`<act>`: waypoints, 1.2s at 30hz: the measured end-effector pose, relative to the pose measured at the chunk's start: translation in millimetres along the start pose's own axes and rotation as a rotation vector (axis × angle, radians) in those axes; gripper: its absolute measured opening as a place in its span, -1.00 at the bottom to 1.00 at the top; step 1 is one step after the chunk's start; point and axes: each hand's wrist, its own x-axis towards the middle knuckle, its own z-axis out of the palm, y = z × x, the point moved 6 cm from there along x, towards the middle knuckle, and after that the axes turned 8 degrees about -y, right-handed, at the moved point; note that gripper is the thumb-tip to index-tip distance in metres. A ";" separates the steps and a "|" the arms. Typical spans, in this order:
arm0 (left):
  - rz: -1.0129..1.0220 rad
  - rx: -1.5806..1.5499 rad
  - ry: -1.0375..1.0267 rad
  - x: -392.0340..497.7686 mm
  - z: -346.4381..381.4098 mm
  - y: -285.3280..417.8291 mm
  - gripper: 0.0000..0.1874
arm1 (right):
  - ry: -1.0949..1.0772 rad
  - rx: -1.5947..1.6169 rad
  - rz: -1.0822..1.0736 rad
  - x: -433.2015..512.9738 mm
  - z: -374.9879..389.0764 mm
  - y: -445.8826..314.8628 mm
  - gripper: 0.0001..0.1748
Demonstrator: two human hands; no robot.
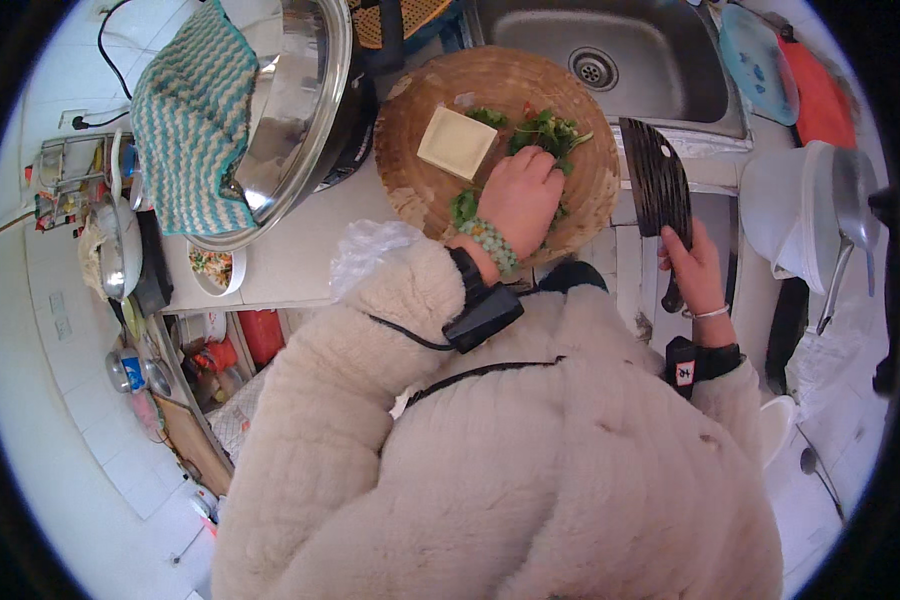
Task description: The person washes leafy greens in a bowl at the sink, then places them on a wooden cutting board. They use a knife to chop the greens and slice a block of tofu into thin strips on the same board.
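A round wooden chopping board lies before me on the counter. My left hand, with a green bead bracelet at the wrist, is on the board with its fingers curled down over leafy green herbs. Some leaves stick out past the fingertips, and others lie by the wrist. Beside the hand sits a pale block of tofu, uncut. Off the board's right edge, my right hand grips the handle of a dark cleaver, its blade pointing away from me.
A steel sink lies behind the board. At left stands a large pan with a glass lid and a striped cloth. A white bowl of chopped food is near it. White basins and a steel ladle are at right.
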 end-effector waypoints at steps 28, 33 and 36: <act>-0.580 -0.239 0.286 12.1 2.2 -17.9 -0.60 | -0.434 0.031 -0.092 119.5 3.7 -44.6 -0.69; -0.623 -0.081 0.208 29.7 0.9 -30.2 -0.69 | -0.424 0.017 -0.090 114.5 3.7 -45.4 -0.69; -0.694 -0.152 0.172 33.4 3.0 -37.2 -0.72 | -0.404 0.015 -0.093 112.4 2.7 -46.9 -0.70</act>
